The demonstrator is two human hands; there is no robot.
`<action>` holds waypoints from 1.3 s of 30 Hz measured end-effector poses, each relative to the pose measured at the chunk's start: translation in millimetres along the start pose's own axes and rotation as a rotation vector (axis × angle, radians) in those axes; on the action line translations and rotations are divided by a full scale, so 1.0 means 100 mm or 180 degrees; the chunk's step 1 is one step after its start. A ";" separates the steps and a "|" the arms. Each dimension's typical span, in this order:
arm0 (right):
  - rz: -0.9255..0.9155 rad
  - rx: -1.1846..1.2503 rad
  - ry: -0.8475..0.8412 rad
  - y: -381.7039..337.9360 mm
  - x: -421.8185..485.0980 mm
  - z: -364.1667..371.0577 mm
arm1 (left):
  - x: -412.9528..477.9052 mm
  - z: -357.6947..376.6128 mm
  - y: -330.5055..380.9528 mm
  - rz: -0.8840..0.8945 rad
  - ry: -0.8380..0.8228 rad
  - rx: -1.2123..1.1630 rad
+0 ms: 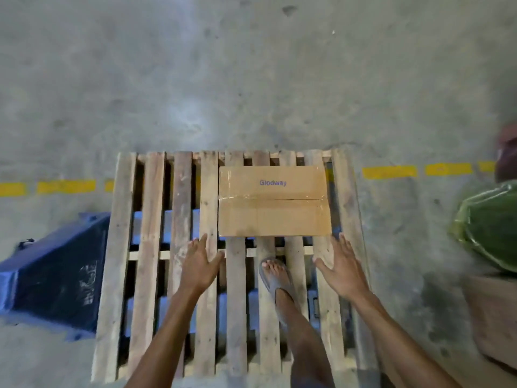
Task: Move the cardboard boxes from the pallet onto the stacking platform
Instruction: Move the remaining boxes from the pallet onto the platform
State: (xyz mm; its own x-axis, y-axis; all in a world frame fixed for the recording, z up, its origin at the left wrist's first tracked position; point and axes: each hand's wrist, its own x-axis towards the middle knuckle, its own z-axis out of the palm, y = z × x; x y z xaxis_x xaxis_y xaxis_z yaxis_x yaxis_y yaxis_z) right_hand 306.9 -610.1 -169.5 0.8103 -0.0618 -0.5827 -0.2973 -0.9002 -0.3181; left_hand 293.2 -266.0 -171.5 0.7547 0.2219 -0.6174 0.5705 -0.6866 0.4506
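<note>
Taped cardboard box (274, 201) on pallet (120, 247), both open hands' grips (201, 263) (342, 268) seemingly just short

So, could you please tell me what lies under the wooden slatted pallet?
Through the gaps of the wooden slatted pallet, a blue base shows beneath, sticking out on the left. How it meets the floor is hidden by the slats.

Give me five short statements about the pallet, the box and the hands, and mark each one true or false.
1. One cardboard box lies on the wooden pallet. True.
2. The left hand grips the box. False: it is open and short of the box.
3. The right hand is open, empty. True.
4. The box is untaped. False: clear tape runs along its top seam.
5. A sandalled foot stands on the pallet. True.
</note>
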 end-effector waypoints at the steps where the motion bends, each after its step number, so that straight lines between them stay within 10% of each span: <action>1: 0.0110 0.0107 -0.0103 0.11 0.49 0.13 | 0.44 0.15 -0.01 -0.0119 -0.0031 -0.0030; 10: 0.1282 0.1397 0.0125 0.81 3.24 0.80 | 2.99 1.08 -0.38 -0.1019 -0.0065 -0.0949; 17: 0.1382 0.2352 -0.0075 0.91 3.50 1.07 | 3.29 1.41 -0.35 -0.1233 0.0121 -0.1866; 27: 0.1514 0.2196 0.1139 0.67 1.18 -0.26 | 1.47 0.30 0.87 -0.0822 0.0644 -0.0852; 39: 0.2177 0.2341 0.2389 0.49 -3.36 -1.38 | -1.92 -0.94 1.68 0.1180 0.0542 -0.0345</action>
State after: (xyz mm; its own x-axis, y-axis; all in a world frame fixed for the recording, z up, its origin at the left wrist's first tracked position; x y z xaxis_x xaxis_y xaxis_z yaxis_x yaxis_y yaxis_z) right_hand 89.6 -693.3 114.4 0.3947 -0.8682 -0.3007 -0.7851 -0.1487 -0.6013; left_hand 274.4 -358.9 83.9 0.9529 0.0910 -0.2893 0.2741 -0.6667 0.6931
